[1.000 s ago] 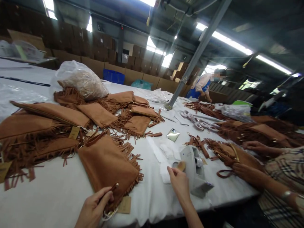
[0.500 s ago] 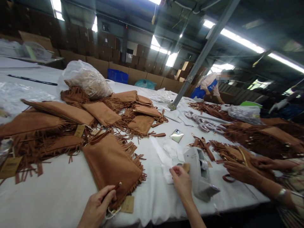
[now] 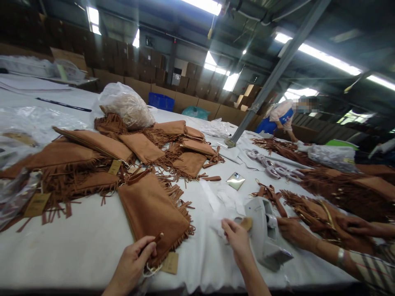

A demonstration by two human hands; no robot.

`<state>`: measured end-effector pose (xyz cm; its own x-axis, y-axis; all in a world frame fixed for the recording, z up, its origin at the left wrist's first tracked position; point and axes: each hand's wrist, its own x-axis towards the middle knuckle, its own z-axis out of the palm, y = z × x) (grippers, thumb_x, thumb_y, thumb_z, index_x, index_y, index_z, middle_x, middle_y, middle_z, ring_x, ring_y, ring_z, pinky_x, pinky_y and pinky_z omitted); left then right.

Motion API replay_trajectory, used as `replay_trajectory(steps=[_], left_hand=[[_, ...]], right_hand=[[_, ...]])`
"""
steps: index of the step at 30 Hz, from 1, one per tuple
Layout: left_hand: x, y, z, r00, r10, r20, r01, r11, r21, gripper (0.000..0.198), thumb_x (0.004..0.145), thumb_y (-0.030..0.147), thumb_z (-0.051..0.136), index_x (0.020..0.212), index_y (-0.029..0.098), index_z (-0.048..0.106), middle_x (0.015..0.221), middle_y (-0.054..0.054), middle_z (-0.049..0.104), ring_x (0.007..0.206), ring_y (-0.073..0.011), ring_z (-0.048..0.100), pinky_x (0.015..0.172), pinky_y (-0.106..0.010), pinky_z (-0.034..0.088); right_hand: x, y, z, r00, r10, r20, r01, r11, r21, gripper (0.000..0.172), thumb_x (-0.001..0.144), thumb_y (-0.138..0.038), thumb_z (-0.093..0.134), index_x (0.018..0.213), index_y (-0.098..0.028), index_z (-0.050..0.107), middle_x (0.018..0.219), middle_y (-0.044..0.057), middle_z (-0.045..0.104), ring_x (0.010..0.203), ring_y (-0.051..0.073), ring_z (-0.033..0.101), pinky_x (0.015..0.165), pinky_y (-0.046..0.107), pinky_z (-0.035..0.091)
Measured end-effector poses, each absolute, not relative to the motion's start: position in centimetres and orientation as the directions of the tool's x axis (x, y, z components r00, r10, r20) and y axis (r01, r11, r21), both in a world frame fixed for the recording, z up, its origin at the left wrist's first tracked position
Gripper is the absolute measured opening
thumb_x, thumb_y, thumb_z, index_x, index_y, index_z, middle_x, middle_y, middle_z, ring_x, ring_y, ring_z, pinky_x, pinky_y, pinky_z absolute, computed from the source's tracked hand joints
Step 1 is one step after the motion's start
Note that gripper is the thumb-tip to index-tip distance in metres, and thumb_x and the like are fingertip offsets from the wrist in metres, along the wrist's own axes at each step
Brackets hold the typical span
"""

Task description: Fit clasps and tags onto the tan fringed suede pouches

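My left hand (image 3: 132, 263) is closed on the near corner of a brown fringed suede bag (image 3: 152, 209), pinching its small strap end; a paper tag (image 3: 170, 263) and a white cord hang beside it. My right hand (image 3: 236, 238) is closed in a pinch beside a white tape dispenser (image 3: 265, 234), touching a small tan piece (image 3: 246, 223) at its near side. What the fingers hold is too small to name. White paper pieces (image 3: 222, 197) lie just beyond that hand.
Several brown fringed bags (image 3: 101, 152) are heaped on the white table (image 3: 77, 242), behind them a clear plastic sack (image 3: 126, 105). A co-worker's hands (image 3: 296, 232) handle a fringed bag at the right. Tape rolls (image 3: 271, 168), a metal post (image 3: 268, 78) and another person (image 3: 284, 115) stand farther back.
The camera has swung left, so everything sits further right in view. The co-worker's hand has come closer to the tape dispenser. My own hands have kept their grips.
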<state>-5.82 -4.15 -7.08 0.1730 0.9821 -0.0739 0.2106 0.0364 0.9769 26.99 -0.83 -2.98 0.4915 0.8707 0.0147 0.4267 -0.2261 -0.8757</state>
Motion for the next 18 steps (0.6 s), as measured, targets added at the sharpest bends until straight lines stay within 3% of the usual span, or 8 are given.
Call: replay_trajectory(steps=[3,10,13,15,18], left_hand=[[-5.8,-4.1,-6.8,0.158,0.986,-0.057,0.212,0.022,0.977,0.034,0.086,0.048,0.046,0.084,0.019,0.064,0.068,0.0,0.06,0.066,-0.0164,0.054,0.062,-0.022,0.04],[-5.7,-4.1,-6.4,0.162,0.985,-0.057,0.214,0.021,0.977,0.035,0.086,0.049,0.046,0.082,0.019,0.064,0.067,-0.001,0.06,0.066,-0.0171,0.055,0.061,-0.022,0.042],[-5.7,-4.1,-6.5,0.163,0.985,-0.05,0.211,0.015,0.977,0.036,0.087,0.048,0.045,0.086,0.019,0.066,0.069,-0.001,0.061,0.067,-0.0169,0.055,0.062,-0.023,0.042],[-5.7,-4.1,-6.5,0.167,0.985,-0.04,0.215,0.003,0.977,0.035,0.087,0.047,0.045,0.086,0.019,0.066,0.069,-0.001,0.06,0.067,-0.0166,0.055,0.062,-0.023,0.041],[-5.7,-4.1,-6.5,0.167,0.986,-0.029,0.223,-0.009,0.975,0.034,0.087,0.047,0.045,0.081,0.019,0.064,0.068,-0.001,0.06,0.067,-0.0167,0.055,0.062,-0.023,0.041]], right_hand=[[26.3,-0.9,-3.2,0.469,0.883,-0.03,0.36,-0.222,-0.906,0.046,0.061,-0.052,0.064,0.084,-0.013,0.073,0.065,0.004,0.066,0.051,0.014,0.053,0.047,0.025,0.037],[26.9,0.3,-3.8,0.538,0.843,-0.002,0.38,-0.245,-0.892,0.048,0.065,-0.053,0.06,0.083,-0.01,0.071,0.059,0.006,0.067,0.052,0.018,0.057,0.051,0.028,0.042],[28.0,0.6,-3.6,0.565,0.825,0.021,0.441,-0.281,-0.852,0.045,0.068,-0.044,0.054,0.092,-0.01,0.07,0.063,0.008,0.069,0.056,0.022,0.06,0.059,0.032,0.046],[28.6,0.5,-3.3,0.581,0.812,0.055,0.505,-0.307,-0.807,0.037,0.069,-0.038,0.052,0.087,-0.013,0.07,0.065,0.01,0.07,0.062,0.024,0.062,0.067,0.036,0.045],[29.1,-0.1,-2.6,0.57,0.804,0.169,0.626,-0.291,-0.723,0.026,0.07,-0.031,0.051,0.078,-0.017,0.071,0.088,0.015,0.07,0.088,0.03,0.06,0.084,0.04,0.04]])
